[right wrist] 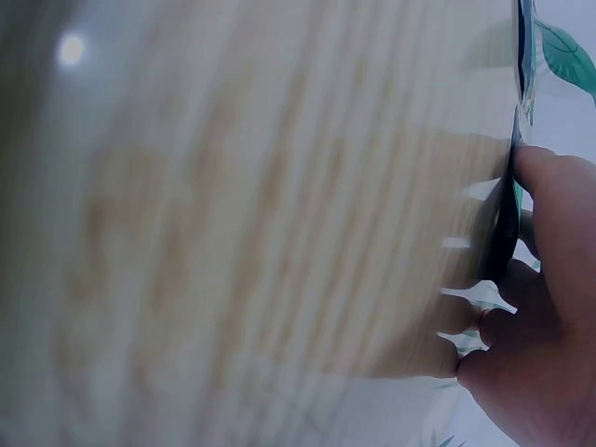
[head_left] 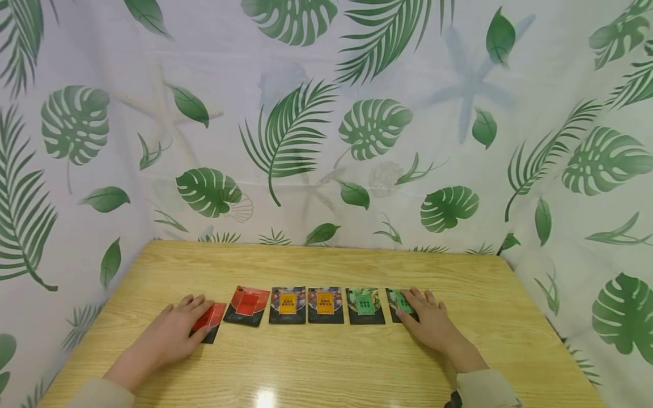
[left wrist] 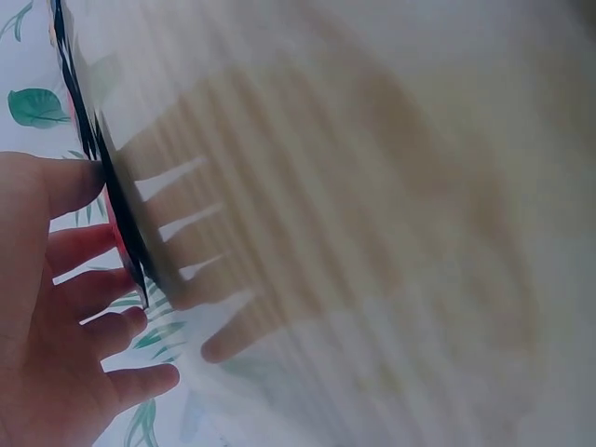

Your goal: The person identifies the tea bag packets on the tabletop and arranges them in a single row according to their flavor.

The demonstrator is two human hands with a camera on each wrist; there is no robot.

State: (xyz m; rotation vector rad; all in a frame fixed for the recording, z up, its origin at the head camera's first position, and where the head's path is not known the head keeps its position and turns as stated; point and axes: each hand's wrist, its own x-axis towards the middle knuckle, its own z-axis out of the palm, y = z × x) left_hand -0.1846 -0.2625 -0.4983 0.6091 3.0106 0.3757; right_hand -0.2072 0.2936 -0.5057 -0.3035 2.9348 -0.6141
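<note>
A row of flat foil sachets runs across the table in the head view. My left hand (head_left: 173, 333) rests on the leftmost red-and-black sachet (head_left: 218, 313), fingers extended and covering part of it. On the far right, a green-and-black sachet (head_left: 395, 300) lies partly beneath my right hand (head_left: 432, 324), whose fingers and thumb touch it. Between them are another red sachet (head_left: 247, 306), slightly tilted, two dark sachets with yellow labels (head_left: 288, 305) and a second green sachet (head_left: 365, 306). Both wrist views show thumb and fingers against a sachet's thin edge.
The wood-grain table (head_left: 326, 362) reflects light near its front edge. Behind it and at both sides hangs a white cloth (head_left: 316, 141) printed with green leaves and starfish.
</note>
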